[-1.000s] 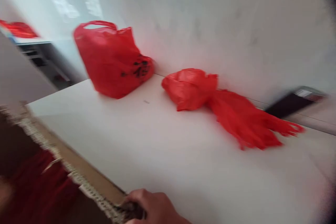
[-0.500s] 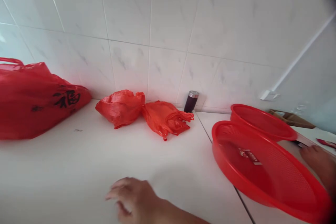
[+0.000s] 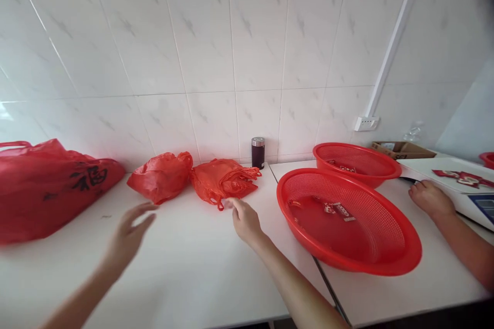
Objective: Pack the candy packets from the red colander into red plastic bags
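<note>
My left hand (image 3: 133, 229) hovers over the white table, fingers and thumb apart, with nothing in it. It is in front of a crumpled red plastic bag (image 3: 162, 177). My right hand (image 3: 246, 221) reaches to a second red plastic bag (image 3: 224, 180) with loose loop handles. Its fingertips are at the bag's front handle; thumb and fingers look slightly apart, and whether they touch the handle I cannot tell. A large red bag (image 3: 57, 190) with a black printed character lies at the far left.
A dark thermos (image 3: 258, 153) stands by the tiled wall. Two red plastic baskets (image 3: 401, 231) hold small wrapped packets. Another person's hand (image 3: 432, 200) rests beside a white scale (image 3: 463, 195) bearing red packets. Behind are a cardboard box (image 3: 409, 151) and a wall socket (image 3: 366, 123).
The view has tilted up and levelled. My right hand has moved forward to the red bag, and my left hand has come into view.
</note>
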Tool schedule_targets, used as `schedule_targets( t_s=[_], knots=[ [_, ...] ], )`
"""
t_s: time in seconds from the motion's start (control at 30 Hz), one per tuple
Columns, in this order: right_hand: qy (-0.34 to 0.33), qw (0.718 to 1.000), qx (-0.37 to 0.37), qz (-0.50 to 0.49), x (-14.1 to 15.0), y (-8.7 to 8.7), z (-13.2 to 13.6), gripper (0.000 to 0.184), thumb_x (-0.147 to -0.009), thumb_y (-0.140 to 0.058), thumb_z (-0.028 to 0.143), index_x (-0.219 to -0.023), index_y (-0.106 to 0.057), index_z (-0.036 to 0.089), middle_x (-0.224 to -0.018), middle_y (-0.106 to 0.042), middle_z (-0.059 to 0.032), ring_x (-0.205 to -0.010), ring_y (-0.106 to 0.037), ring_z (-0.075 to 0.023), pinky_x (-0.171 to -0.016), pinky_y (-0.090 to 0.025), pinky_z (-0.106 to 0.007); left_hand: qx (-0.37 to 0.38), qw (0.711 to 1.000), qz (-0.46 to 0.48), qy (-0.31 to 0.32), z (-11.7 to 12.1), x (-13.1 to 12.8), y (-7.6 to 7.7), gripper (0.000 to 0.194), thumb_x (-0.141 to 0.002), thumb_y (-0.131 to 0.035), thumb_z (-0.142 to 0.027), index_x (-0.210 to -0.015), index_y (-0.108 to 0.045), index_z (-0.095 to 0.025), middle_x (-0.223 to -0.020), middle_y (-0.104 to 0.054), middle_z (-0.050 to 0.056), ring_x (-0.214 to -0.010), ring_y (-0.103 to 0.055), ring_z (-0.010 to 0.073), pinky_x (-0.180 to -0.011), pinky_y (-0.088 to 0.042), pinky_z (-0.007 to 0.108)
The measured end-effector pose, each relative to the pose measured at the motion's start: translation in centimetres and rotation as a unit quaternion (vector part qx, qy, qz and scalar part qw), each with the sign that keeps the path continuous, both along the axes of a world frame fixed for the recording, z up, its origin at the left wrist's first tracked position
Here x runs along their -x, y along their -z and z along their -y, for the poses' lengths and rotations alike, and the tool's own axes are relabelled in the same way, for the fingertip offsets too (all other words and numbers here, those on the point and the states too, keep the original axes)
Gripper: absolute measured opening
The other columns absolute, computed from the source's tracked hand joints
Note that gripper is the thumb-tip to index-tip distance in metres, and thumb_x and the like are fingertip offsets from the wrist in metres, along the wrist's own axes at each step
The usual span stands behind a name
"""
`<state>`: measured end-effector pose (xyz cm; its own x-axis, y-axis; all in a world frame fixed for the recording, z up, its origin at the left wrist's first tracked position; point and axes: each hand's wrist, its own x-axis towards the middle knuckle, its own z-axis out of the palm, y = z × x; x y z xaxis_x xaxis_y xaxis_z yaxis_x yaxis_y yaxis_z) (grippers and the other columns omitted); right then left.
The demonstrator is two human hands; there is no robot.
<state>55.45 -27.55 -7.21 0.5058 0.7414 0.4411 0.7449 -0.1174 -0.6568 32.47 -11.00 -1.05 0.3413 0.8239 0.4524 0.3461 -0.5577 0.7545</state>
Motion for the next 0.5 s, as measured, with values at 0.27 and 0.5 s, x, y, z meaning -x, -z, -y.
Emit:
schedule_targets(
  t_s=[0.27,0.5],
  knots=[
    [0.101,0.993,-0.056,-0.015,-3.4,-2.0,-7.6,0.005,-0.079,-0.067,0.018,-0.084,-0.066,0.020,-0.095,-0.065,-0.0075,-0.094,-0.059,-0.0234,-0.075,-0.047,-0.030,0.163,0.984,0.002,0.068,5.5,-6.1,9.1,0.044,-0.069,-0.057,-0.054,-0.097,-0.070,-0.022,-0.121,-0.066,0.012,-0.114,-0.060,0.0327,-0.095,-0.046,0.045],
    [0.093,0.972,-0.216,-0.009,-1.9,-8.6,-5.2,0.034,-0.100,-0.027,0.032,-0.099,-0.058,0.019,-0.097,-0.065,-0.0078,-0.090,-0.061,-0.0172,-0.079,-0.049,-0.028,0.241,0.966,0.052,0.084,6.9,-4.8,8.1,0.047,-0.080,-0.054,-0.056,-0.114,-0.058,-0.024,-0.132,-0.057,0.010,-0.121,-0.054,0.0302,-0.099,-0.045,0.046]
  ],
)
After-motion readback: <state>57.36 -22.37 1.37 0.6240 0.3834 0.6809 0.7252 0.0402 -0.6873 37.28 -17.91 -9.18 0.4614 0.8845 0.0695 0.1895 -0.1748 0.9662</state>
